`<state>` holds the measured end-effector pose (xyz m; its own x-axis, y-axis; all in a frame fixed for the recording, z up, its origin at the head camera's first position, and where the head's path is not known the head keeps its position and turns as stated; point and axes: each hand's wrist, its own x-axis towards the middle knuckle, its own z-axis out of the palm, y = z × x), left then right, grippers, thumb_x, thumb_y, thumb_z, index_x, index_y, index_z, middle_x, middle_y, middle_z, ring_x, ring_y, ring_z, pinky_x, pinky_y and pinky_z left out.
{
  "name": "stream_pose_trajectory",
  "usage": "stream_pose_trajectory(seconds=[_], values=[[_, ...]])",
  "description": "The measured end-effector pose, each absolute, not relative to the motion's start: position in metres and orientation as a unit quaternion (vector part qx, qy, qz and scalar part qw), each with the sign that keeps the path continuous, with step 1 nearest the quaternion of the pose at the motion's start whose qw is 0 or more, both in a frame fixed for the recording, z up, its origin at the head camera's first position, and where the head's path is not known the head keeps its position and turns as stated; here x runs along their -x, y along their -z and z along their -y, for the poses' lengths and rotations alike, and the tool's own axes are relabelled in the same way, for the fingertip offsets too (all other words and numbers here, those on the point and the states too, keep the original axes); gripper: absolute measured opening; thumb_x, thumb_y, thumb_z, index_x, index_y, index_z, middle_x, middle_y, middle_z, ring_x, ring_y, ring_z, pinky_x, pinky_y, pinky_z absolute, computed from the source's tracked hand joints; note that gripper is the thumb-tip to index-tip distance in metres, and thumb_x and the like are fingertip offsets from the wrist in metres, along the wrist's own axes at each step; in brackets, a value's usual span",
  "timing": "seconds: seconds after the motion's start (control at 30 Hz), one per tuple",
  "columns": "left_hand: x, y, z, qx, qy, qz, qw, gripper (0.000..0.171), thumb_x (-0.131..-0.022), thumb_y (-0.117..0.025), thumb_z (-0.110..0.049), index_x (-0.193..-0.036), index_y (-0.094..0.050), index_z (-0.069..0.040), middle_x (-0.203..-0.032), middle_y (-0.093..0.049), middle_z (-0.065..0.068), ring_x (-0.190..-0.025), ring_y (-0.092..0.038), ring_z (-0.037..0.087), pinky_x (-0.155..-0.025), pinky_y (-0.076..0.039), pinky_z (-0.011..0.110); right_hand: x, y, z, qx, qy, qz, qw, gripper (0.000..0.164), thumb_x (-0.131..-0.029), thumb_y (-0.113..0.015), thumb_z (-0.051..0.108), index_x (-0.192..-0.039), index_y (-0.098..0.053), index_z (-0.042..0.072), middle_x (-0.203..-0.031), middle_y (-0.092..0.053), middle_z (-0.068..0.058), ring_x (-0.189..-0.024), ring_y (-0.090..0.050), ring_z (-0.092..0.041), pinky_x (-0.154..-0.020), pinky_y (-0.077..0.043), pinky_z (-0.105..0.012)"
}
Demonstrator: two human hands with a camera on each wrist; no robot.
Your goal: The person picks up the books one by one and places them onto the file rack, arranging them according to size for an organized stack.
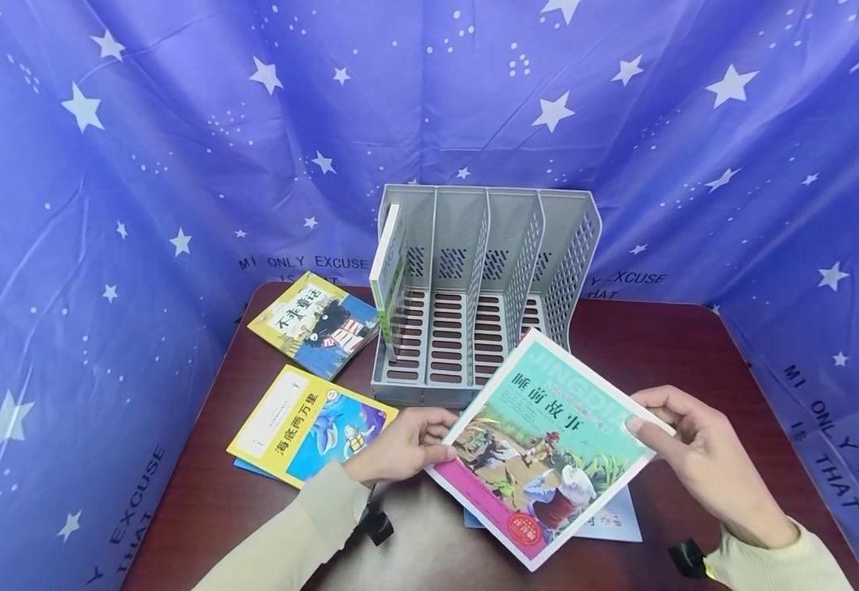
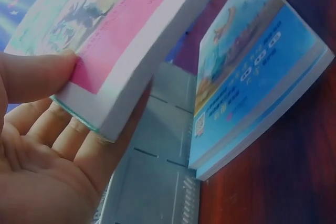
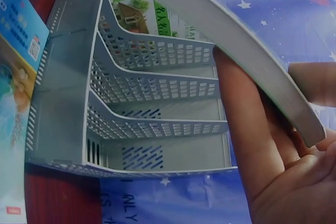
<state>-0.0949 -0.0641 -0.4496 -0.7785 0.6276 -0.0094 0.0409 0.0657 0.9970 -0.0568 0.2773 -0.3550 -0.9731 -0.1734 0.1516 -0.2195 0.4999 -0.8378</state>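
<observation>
Both hands hold a thick children's book [image 1: 548, 443] with a green and pink picture cover, tilted above the table in front of the rack. My left hand [image 1: 403, 447] pinches its left corner, thumb on the cover and fingers underneath, as the left wrist view shows. At the opposite corner my right hand [image 1: 703, 451] grips it, thumb on top. In the right wrist view only the book's page edge [image 3: 236, 40] shows. Partly hidden below the held book lie blue books [image 1: 614, 521], seen as stacked in the left wrist view [image 2: 252, 77].
A grey plastic file rack [image 1: 429, 394] with several slots stands at the back. One book [image 1: 388, 271] is upright in its leftmost slot. Left of it on the dark red table [image 1: 200, 492] lie a yellow-and-blue book [image 1: 319, 324] and a yellow book [image 1: 289, 419]. A starry blue curtain [image 1: 178, 164] surrounds the table.
</observation>
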Motion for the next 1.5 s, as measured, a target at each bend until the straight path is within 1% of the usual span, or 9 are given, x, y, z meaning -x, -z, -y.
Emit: stream_pose_trajectory(seconds=[0.2,0.4,0.67,0.93,1.03,1.2,1.27,1.43,1.5], values=[[0.087,0.444,0.064,-0.222,-0.675,-0.67,0.217,0.032,-0.084,-0.059,0.013,-0.115,-0.061,0.007,-0.091,-0.07,0.02,-0.073,-0.065,0.012,-0.06,-0.055,0.024,0.06,0.358,-0.273,-0.079,-0.568,0.817,0.065,0.023,-0.09,-0.06,-0.005,-0.112,-0.057,-0.001,-0.086,-0.071,-0.003,-0.067,-0.068,-0.013,-0.058,-0.053,-0.022],[0.084,0.449,0.065,-0.203,-0.69,-0.668,0.19,0.035,-0.086,-0.062,0.007,-0.12,-0.062,0.002,-0.095,-0.071,0.015,-0.078,-0.068,0.014,-0.066,-0.056,0.026,0.065,0.363,-0.268,-0.153,-0.745,0.647,0.056,0.038,-0.093,-0.041,-0.017,-0.13,-0.038,-0.01,-0.1,-0.067,-0.01,-0.083,-0.067,-0.014,-0.067,-0.056,-0.024],[0.083,0.445,0.066,-0.18,-0.741,-0.633,0.134,0.039,-0.084,-0.063,0.009,-0.123,-0.058,0.008,-0.104,-0.067,0.026,-0.085,-0.069,0.019,-0.069,-0.058,0.032,0.07,0.378,-0.259,-0.232,-0.788,0.569,0.032,0.033,-0.096,-0.025,-0.015,-0.128,-0.034,-0.015,-0.109,-0.064,-0.022,-0.092,-0.066,-0.026,-0.075,-0.056,-0.034],[0.083,0.441,0.068,-0.156,-0.769,-0.61,0.108,0.039,-0.086,-0.06,0.008,-0.125,-0.056,0.011,-0.106,-0.065,0.03,-0.083,-0.069,0.018,-0.071,-0.058,0.033,0.062,0.4,-0.244,-0.177,-0.75,0.637,0.008,0.028,-0.099,-0.034,-0.007,-0.126,-0.043,-0.006,-0.108,-0.065,-0.012,-0.093,-0.067,-0.019,-0.076,-0.056,-0.031],[0.083,0.442,0.067,-0.148,-0.779,-0.603,0.089,0.038,-0.086,-0.06,0.01,-0.124,-0.056,0.013,-0.107,-0.064,0.032,-0.084,-0.069,0.017,-0.072,-0.057,0.032,0.058,0.409,-0.238,-0.156,-0.747,0.646,-0.005,0.03,-0.099,-0.037,-0.006,-0.129,-0.041,-0.007,-0.11,-0.064,-0.012,-0.095,-0.066,-0.018,-0.075,-0.056,-0.03],[0.083,0.444,0.067,-0.141,-0.794,-0.585,0.085,0.039,-0.086,-0.06,0.01,-0.124,-0.054,0.014,-0.108,-0.062,0.034,-0.086,-0.069,0.019,-0.073,-0.057,0.033,0.052,0.423,-0.231,-0.127,-0.738,0.662,-0.034,0.032,-0.098,-0.041,-0.005,-0.131,-0.04,-0.007,-0.112,-0.064,-0.01,-0.081,-0.064,-0.012,-0.049,-0.047,-0.02],[0.083,0.444,0.066,-0.138,-0.798,-0.58,0.088,0.039,-0.086,-0.06,0.009,-0.125,-0.054,0.013,-0.108,-0.062,0.034,-0.086,-0.069,0.02,-0.073,-0.057,0.034,0.05,0.427,-0.229,-0.123,-0.739,0.66,-0.046,0.033,-0.098,-0.042,-0.005,-0.13,-0.04,-0.007,-0.114,-0.063,-0.01,-0.083,-0.065,-0.012,-0.051,-0.048,-0.02],[0.083,0.444,0.065,-0.128,-0.802,-0.577,0.085,0.04,-0.086,-0.059,0.01,-0.126,-0.054,0.013,-0.109,-0.062,0.033,-0.087,-0.069,0.021,-0.075,-0.057,0.036,0.048,0.434,-0.222,-0.113,-0.72,0.683,-0.047,0.034,-0.096,-0.049,-0.004,-0.128,-0.042,-0.01,-0.115,-0.065,-0.01,-0.101,-0.065,-0.019,-0.079,-0.056,-0.032],[0.083,0.444,0.065,-0.123,-0.802,-0.579,0.084,0.04,-0.086,-0.059,0.01,-0.126,-0.053,0.012,-0.109,-0.062,0.033,-0.087,-0.069,0.021,-0.075,-0.057,0.037,0.048,0.436,-0.22,-0.109,-0.703,0.702,-0.041,0.033,-0.095,-0.052,-0.003,-0.126,-0.044,-0.01,-0.112,-0.066,-0.011,-0.098,-0.066,-0.019,-0.078,-0.056,-0.031]])
